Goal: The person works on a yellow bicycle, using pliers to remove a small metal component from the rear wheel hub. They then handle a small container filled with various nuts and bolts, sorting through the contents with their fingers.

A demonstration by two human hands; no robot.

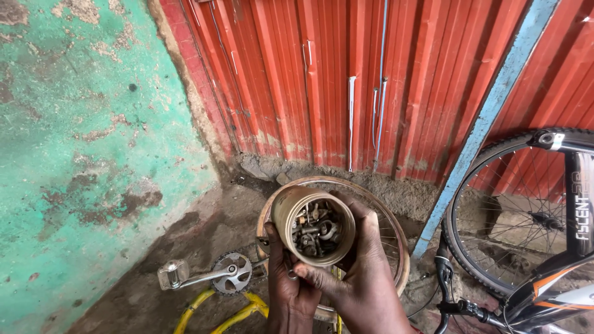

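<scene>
**A tin of small metal parts held in both hands**

The round tin (pixel 314 224) is held up between the two hands, with its open mouth turned toward the camera. Inside it lies a heap of rusty nuts, bolts and washers (pixel 315 230). The right hand (pixel 362 272) wraps around the right side and the bottom of the tin, and its thumb lies across the lower rim. The left hand (pixel 286 278) closes on the lower left side of the tin, with the thumb up along the wall. Both hands are clamped on the tin and touch each other below it.

Just behind the hands a bare wheel rim (pixel 396 235) lies on the dirt ground. Below and to the left of the left hand there is a crank with a chainring and a pedal (pixel 210 275), and under it a yellow frame tube (pixel 216 306). Well to the right of the right hand stands a bicycle wheel with a black tyre (pixel 495 204). Beyond the hands rises a red corrugated wall (pixel 346 80), and far to the left a worn green wall (pixel 80 136).
</scene>
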